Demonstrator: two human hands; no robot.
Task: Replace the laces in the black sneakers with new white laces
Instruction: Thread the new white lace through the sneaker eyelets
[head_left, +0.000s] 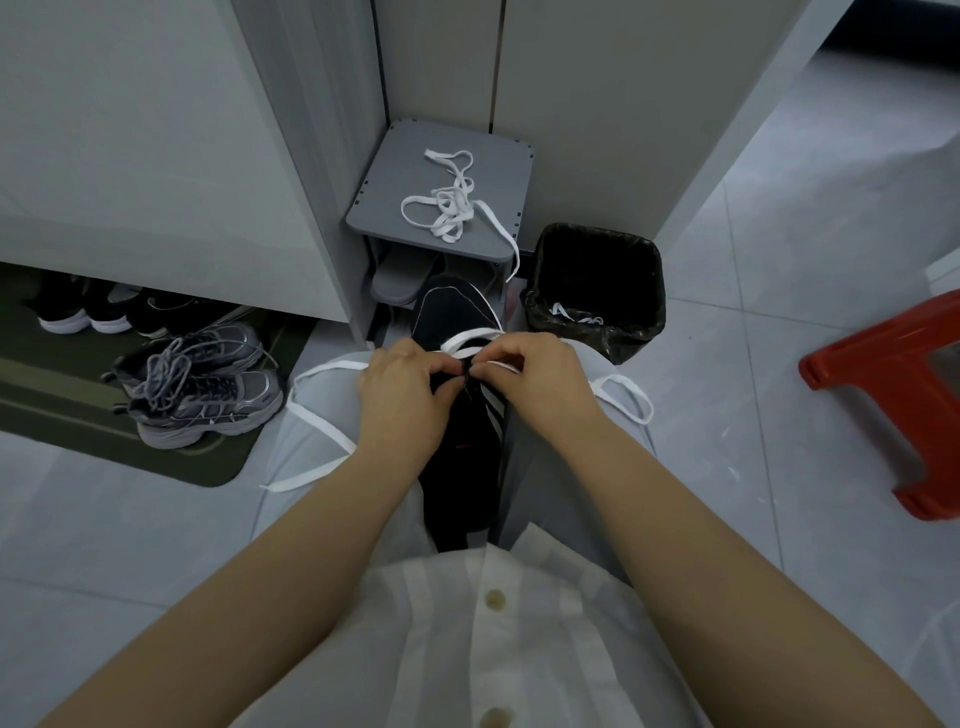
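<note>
Holding between your thighs: black sneaker (457, 312), long axis straight ahead, toe away, heel toward your body. Left hand (400, 384) and right hand (535, 374) meet over the eyelets, equally near, fingers curled and pinching the white lace (465, 340). Tails trail over both thighs. Spare lace (447, 208) waits on the grey shelf (384, 176) beyond.

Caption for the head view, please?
Left hand and right hand pinch a white lace on a black sneaker in the lap; spare lace on grey rack.
</note>
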